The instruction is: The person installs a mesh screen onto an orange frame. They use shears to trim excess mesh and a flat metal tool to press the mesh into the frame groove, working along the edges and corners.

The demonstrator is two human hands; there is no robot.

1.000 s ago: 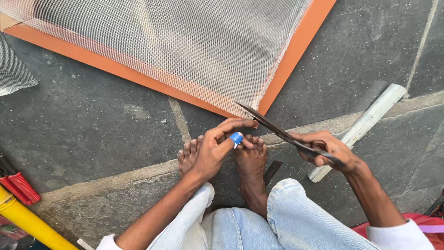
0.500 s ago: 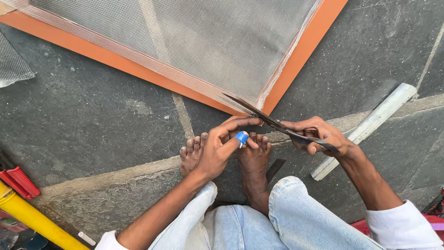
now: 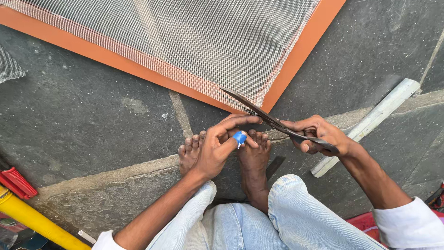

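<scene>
- Right hand [image 3: 319, 136]: closed through the handles of a pair of dark scissors [image 3: 259, 112]. Blades slightly parted, tips pointing up and to the left.
- Scissor long axis: diagonal, from the handles at the right hand up-left to the tips at the lower corner of the orange frame [image 3: 115, 58]. The tips lie over the loose edge of grey mesh [image 3: 194, 41] where it overhangs the frame.
- Left hand [image 3: 217, 148]: fingers curled, forefinger stretched toward the blades' pivot. A small blue object [image 3: 239, 137] is pinched between thumb and finger; possibly a cap or fingertip cover, too small to tell.
- Key relation: the mesh corner lies just ahead of both hands, away from the body. The right hand is on the tool; the left hand is touching or just beside the blades, nearer the corner.
- Two bare feet [image 3: 252, 153] rest on the floor just under the hands, toes toward the frame.
- Surface: dark stone floor [image 3: 78, 120] with pale joints; frame lies flat on it.
- Surroundings: pale flat bar [image 3: 370, 122] near the right hand; yellow pipe [image 3: 32, 217] and a red tool [image 3: 18, 183] well apart at lower left.
</scene>
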